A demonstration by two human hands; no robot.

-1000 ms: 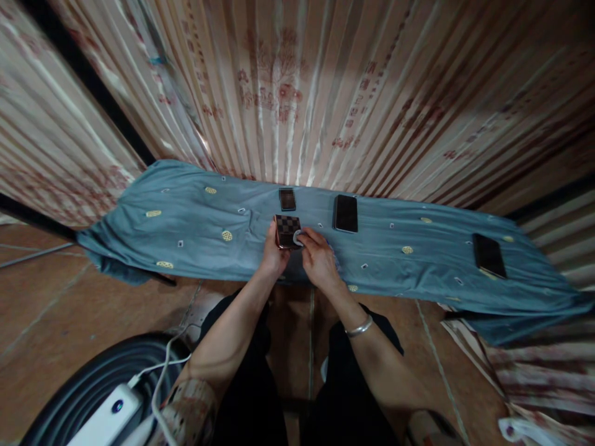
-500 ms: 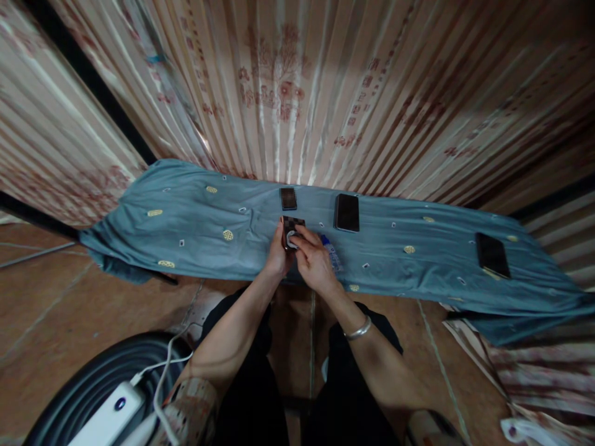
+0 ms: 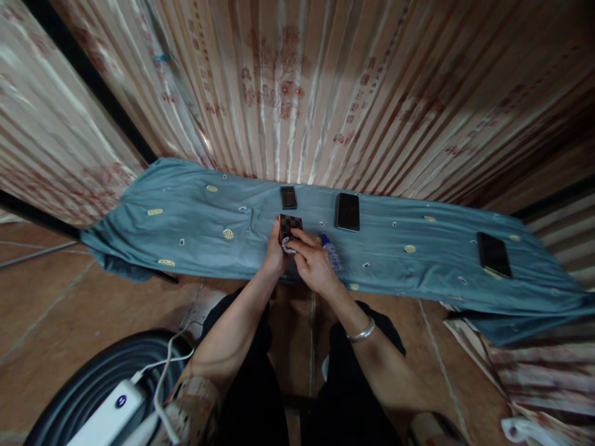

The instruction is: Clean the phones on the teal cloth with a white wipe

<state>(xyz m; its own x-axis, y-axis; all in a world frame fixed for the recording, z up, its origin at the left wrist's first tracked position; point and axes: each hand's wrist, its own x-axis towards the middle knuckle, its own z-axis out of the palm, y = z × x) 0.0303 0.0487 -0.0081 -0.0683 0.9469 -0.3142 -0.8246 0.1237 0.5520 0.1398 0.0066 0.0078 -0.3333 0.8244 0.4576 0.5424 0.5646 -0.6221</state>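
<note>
My left hand (image 3: 276, 255) is wrapped round a small brown-and-black checkered case (image 3: 291, 222), held tilted over the cloth-covered surface. Fingers of my right hand (image 3: 314, 259) press a small whitish piece (image 3: 288, 245) against the lower part of the case; its kind is too small to make out. Just beside my right hand, a clear bottle with a blue cap (image 3: 330, 250) lies on the cloth, partly hidden by that hand. Beyond the case lies a small dark square item (image 3: 289, 197). A thicker black box-like item (image 3: 348, 212) rests farther right.
The blue-green patterned cloth (image 3: 209, 217) covers a long, narrow surface. A dark flat device (image 3: 494, 254) lies near its right end. Pleated curtains (image 3: 288, 124) hang behind. At lower left, a white power bank (image 3: 109, 414) with a cable sits over a black coiled hose (image 3: 88, 365).
My right fingers and the whitish piece have slid slightly down and left on the case, baring more of the checkered pattern. The case has shifted a little left in my left hand.
</note>
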